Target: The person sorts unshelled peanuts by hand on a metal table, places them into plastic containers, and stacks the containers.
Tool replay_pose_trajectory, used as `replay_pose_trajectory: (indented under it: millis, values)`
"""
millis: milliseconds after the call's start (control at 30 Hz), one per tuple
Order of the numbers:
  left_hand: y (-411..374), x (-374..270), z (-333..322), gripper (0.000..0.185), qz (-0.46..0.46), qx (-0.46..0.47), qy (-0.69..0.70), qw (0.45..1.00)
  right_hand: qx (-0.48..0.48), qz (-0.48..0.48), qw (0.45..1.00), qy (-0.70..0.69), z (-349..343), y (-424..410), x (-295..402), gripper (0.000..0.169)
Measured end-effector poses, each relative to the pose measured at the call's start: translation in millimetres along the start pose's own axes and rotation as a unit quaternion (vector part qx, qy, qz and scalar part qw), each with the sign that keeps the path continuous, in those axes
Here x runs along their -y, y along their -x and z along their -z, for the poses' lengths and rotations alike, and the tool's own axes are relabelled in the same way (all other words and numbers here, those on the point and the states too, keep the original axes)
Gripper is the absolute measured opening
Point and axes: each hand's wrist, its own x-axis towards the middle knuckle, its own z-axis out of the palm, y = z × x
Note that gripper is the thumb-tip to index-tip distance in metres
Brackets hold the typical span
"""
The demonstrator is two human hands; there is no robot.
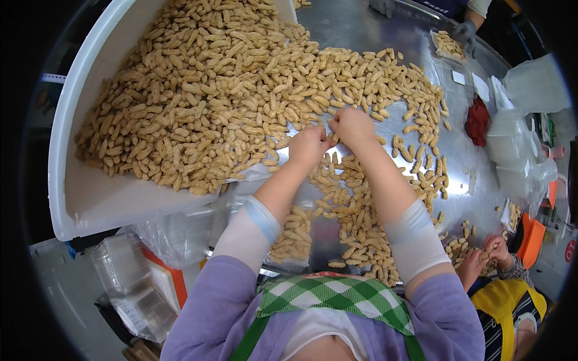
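My left hand (pixel 308 143) and my right hand (pixel 353 126) are close together over the metal table (pixel 469 176), at the edge of a large heap of unshelled peanuts (pixel 226 85). Both have bent fingers down among the peanuts. A peanut seems to lie at the left fingertips; whether either hand grips one is hidden by the fingers. Loose peanuts (pixel 356 212) spread between my forearms towards my apron. A clear plastic tray of peanuts (pixel 293 237) lies beneath my left forearm.
A white plastic bin (pixel 58 180) lies open at left, spilling the heap. Clear containers (pixel 122 266) stand below it. At right are a dark red cloth (pixel 477 121) and stacked clear containers (pixel 510 144). Co-workers' gloved hand (pixel 465 34) and bare hands (pixel 483 255) are at the table's edges.
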Motion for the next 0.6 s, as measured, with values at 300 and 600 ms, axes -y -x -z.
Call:
replay_pose_trajectory:
  millis: [300,600]
  values:
    - [7.8,11.5,0.9,0.02,-0.018,-0.049,0.014,0.999,0.008,-0.069,0.998,0.011,28.5,21.4,-27.6,0.029]
    - [-1.2,10.9,-10.8,0.019,-0.033,-0.027,0.144,0.989,0.01,-0.187,0.862,-0.472,16.2,82.8,-61.1,0.023]
